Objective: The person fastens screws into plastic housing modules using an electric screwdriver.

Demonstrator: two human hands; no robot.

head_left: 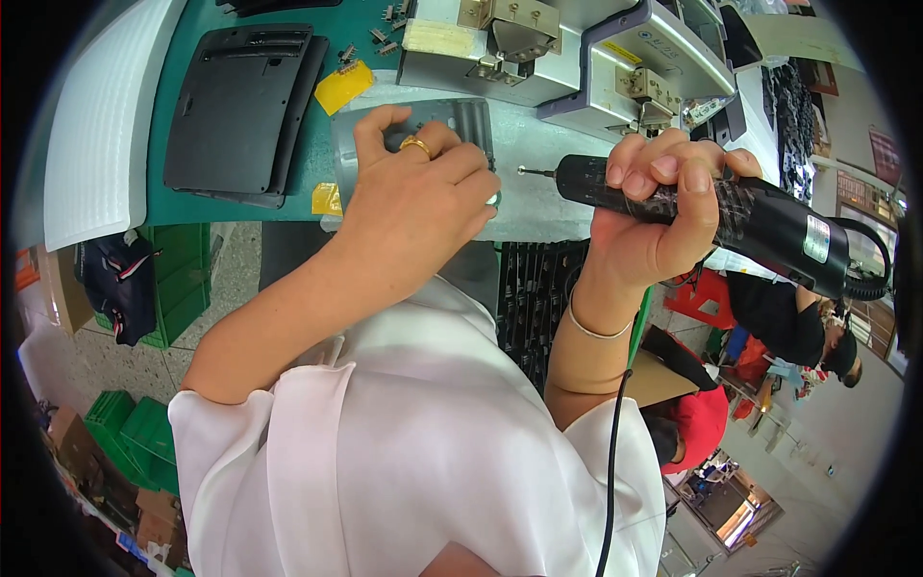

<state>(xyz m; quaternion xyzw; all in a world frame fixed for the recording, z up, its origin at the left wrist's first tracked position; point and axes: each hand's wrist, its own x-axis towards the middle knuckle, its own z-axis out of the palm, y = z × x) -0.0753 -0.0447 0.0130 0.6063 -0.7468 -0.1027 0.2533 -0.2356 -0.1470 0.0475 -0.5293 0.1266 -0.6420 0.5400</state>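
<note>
My right hand (659, 197) is wrapped round a black electric screwdriver (784, 231), held nearly level above the bench with its bit pointing left. A small shiny bit, perhaps a screw, shows at the tip. My left hand (413, 202), with a gold ring, lies over a dark grey plastic panel (471, 117) on the bench. Its fingers are bent down onto the panel, and most fingertips are hidden. A tiny pale thing shows beside the thumb; I cannot make out what it is. The screwdriver tip is just right of the panel, apart from it.
Black plastic covers (231, 115) lie stacked at left, beside a white ribbed sheet (106, 125). Yellow pieces (343, 87) and small metal parts (386, 40) lie near the panel. Metal fixtures (615, 87) stand behind. A black cable (615, 481) hangs by my right arm. Other people work at far right.
</note>
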